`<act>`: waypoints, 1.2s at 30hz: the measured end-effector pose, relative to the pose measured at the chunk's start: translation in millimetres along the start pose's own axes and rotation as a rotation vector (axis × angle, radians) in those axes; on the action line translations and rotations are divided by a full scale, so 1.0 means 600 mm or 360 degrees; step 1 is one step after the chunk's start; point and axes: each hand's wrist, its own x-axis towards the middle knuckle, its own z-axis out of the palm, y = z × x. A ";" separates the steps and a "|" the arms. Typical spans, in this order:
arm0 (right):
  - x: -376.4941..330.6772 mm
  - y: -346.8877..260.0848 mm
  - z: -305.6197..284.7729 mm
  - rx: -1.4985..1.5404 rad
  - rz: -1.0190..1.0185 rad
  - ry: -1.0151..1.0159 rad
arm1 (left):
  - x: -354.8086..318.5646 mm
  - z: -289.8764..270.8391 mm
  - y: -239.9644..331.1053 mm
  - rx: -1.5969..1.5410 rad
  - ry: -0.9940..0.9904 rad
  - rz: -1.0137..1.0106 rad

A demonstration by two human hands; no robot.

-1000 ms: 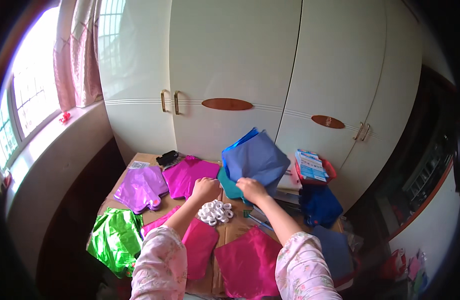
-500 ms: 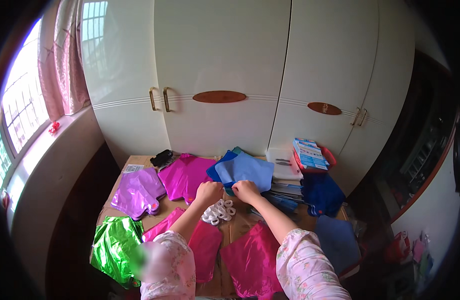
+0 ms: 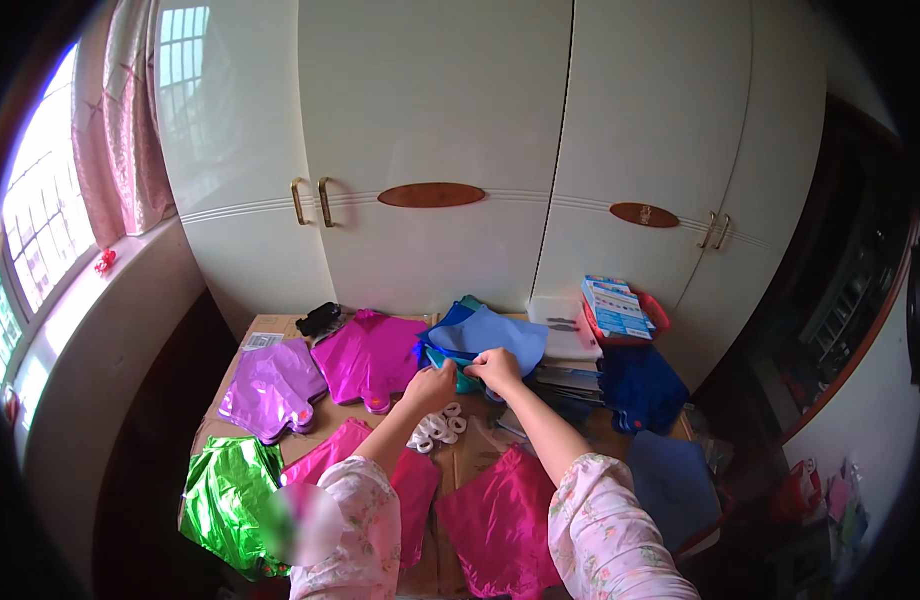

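Observation:
Toward the far middle of the table my left hand (image 3: 432,386) and my right hand (image 3: 495,371) are close together, both with closed fingers. Between them is a flat teal foil piece (image 3: 467,381), pinched at its near end. It lies against a stack of blue foil sheets (image 3: 496,337). Just below the hands sits a small heap of white rings (image 3: 437,428), partly behind my left wrist. Left of my left hand lies a magenta foil stack (image 3: 368,352) with a rounded tab.
Lilac (image 3: 270,385), green (image 3: 230,505) and hot pink foil pieces (image 3: 500,515) cover the cardboard-topped table (image 3: 448,480). At the right stand a red basket (image 3: 660,318) with a blue-and-white box (image 3: 617,307) and dark blue stacks (image 3: 640,390). White wardrobe doors (image 3: 430,100) rise behind.
My hands have shifted slightly, and more of the teal piece shows between them, lifted up at its near end. The whole view has moved a little.

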 end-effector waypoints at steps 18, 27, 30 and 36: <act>0.081 0.032 -0.066 0.0883 0.0250 0.0515 | 0.016 0.018 -0.021 0.0500 -0.0096 0.0226; 0.108 -0.018 -0.316 0.0350 -0.0066 0.1496 | 0.018 0.008 -0.017 0.0454 -0.0230 0.0127; 0.059 -0.108 -0.352 0.0108 -0.0419 0.1673 | 0.020 0.003 0.002 0.0419 -0.0290 0.0090; 0.016 -0.232 -0.220 -0.0271 -0.0953 0.1021 | 0.003 -0.060 -0.033 0.0297 -0.0219 -0.0207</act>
